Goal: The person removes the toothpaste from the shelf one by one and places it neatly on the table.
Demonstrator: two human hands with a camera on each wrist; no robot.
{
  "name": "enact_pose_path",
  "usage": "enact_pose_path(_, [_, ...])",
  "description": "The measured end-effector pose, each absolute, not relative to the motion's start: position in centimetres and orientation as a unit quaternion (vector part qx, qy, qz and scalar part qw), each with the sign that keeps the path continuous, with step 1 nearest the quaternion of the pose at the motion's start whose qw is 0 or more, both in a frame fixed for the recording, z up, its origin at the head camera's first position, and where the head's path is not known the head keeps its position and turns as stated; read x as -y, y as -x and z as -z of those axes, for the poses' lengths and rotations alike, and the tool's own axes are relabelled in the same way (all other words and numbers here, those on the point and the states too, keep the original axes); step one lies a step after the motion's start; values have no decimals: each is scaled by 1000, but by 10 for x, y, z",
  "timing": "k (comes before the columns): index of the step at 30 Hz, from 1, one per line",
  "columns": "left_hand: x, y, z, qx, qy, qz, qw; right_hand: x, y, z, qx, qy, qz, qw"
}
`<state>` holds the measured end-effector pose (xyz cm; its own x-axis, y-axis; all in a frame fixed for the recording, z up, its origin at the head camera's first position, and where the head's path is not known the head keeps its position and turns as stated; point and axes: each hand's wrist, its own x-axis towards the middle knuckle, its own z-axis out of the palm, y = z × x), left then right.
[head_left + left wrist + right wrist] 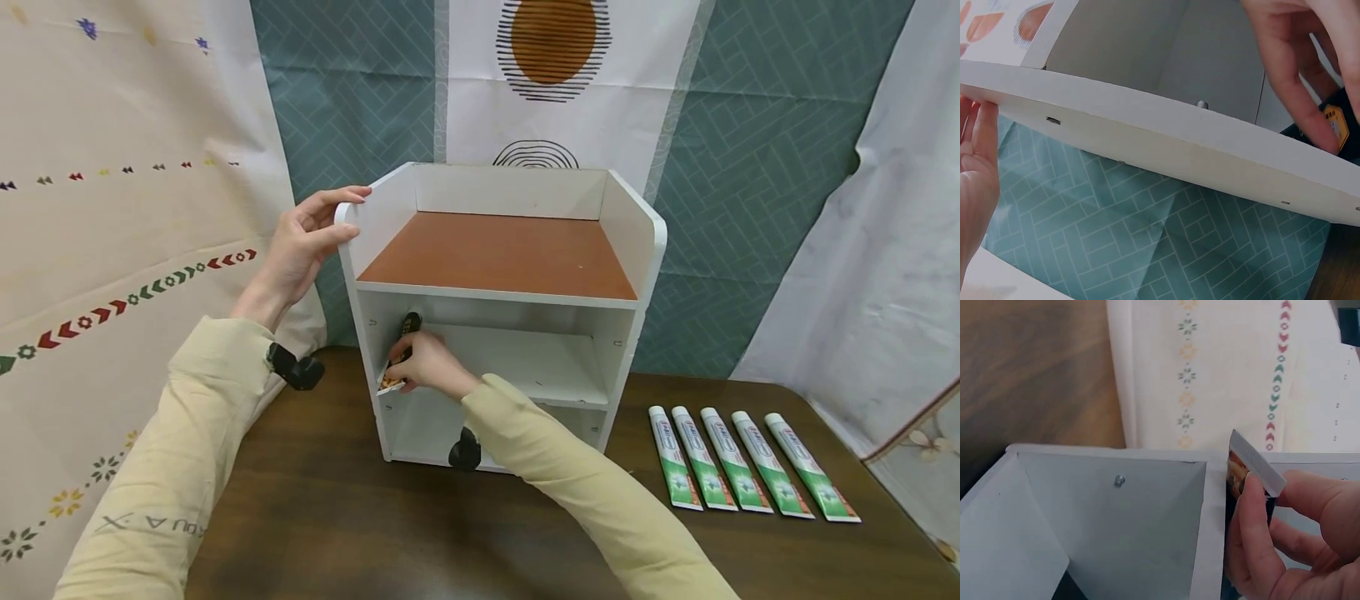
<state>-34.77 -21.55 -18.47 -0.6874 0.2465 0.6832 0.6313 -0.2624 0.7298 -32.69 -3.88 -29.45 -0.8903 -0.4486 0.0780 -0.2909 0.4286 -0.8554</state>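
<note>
A small white shelf unit (495, 292) with a brown top board (502, 250) stands on the table. My left hand (303, 237) holds the top of its left side panel, thumb in front and fingers over the edge. Inside the middle compartment, at the left wall, my right hand (431, 363) pinches a black squeeze tube (410, 323) near its flat crimped end (1257, 462). The tube lies over the middle shelf board (540, 358), its cap pointing to the back and the crimped end at the front edge. Fingers cover much of its body.
Several white and green toothpaste tubes (738, 458) lie in a row on the dark wooden table (322, 517), right of the shelf unit. A patterned cloth (127, 208) hangs at the left, and a teal and white curtain (750, 208) hangs behind.
</note>
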Motion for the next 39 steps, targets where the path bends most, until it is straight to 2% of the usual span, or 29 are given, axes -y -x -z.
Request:
enact_pose_path(10, [214,348,185,589,372,703,142,21,322,292,-828,198,514,109])
enact_pose_path(23, [215,349,186,590,376,700,141,-30,320,298,-754,209,598,174])
enact_pose_path(39, [215,350,187,586,379,701,145,-104,307,307,-740,282,565,232])
